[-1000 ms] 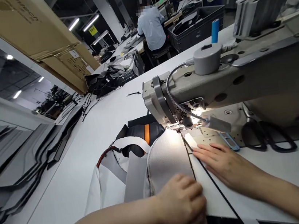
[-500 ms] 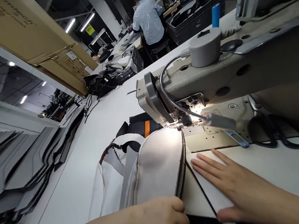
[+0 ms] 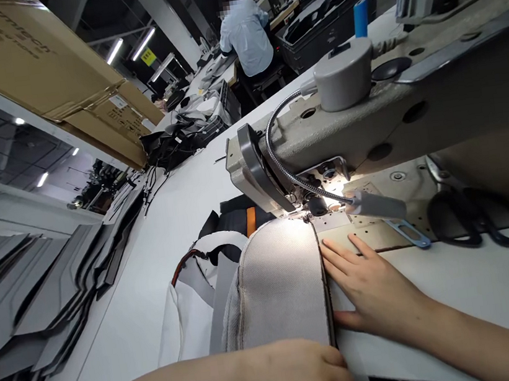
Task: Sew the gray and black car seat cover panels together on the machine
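A light grey mesh fabric piece with a stitched seam lies under the sewing machine's needle area, lit by the small lamp. At its near right end, my left hand is closed on the fabric edge, fingertips hidden beneath the knuckles. My right hand rests flat and open on the table, its fingertips against the fabric's dark right edge. White and black fabric with an orange strip bunches to the left and behind the mesh piece.
Black-handled scissors and a blue tool lie by the sewing machine. Grey cut panels are stacked at left. A cardboard box stands above the table's far side. A person sits working in the background.
My right hand has moved up and left to the fabric's edge. My left hand has shifted right, and the near end of the mesh piece has swung right with it.
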Tool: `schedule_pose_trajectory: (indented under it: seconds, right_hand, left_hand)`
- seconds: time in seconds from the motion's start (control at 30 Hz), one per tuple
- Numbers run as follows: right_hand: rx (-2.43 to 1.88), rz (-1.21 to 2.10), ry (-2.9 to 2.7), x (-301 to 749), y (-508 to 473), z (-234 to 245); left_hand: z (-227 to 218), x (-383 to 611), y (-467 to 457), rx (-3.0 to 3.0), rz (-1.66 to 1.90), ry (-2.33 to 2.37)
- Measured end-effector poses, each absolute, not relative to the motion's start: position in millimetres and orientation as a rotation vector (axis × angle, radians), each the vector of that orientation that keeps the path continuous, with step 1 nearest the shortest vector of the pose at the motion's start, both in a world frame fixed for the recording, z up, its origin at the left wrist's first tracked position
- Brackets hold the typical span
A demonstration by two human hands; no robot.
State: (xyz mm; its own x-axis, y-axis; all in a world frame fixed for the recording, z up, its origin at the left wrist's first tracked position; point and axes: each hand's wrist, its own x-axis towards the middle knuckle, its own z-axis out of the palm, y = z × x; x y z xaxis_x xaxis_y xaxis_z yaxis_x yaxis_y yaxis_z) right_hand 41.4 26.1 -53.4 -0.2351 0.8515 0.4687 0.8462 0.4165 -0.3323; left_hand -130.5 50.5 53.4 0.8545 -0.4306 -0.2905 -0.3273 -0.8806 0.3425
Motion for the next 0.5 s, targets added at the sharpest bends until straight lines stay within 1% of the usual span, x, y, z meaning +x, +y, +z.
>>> schedule_pose_trajectory:
  seconds: [0.1, 0.2, 0.3, 0.37, 0.5]
  right_hand:
    - [-1.424, -0.008, -2.103, 42, 24, -56]
    - [-1.423, -0.007, -2.104, 43, 25, -57]
    - [-1.429, -0.008, -2.087, 44, 26, -56]
    - [-1.423, -0.018, -2.080, 45, 26, -55]
    - [-1.374, -0.024, -2.120, 51, 27, -56]
  left_hand:
    - [74, -116, 70, 2.903, -0.430, -0.346]
    - [82, -110, 102, 3.165, -0.434, 0.200]
    - [67, -111, 128, 3.211, -0.511, 0.782]
    - [50, -112, 134, 3.162, -0.513, 0.983]
    - [23, -108, 122, 3.105, -0.361, 1.288]
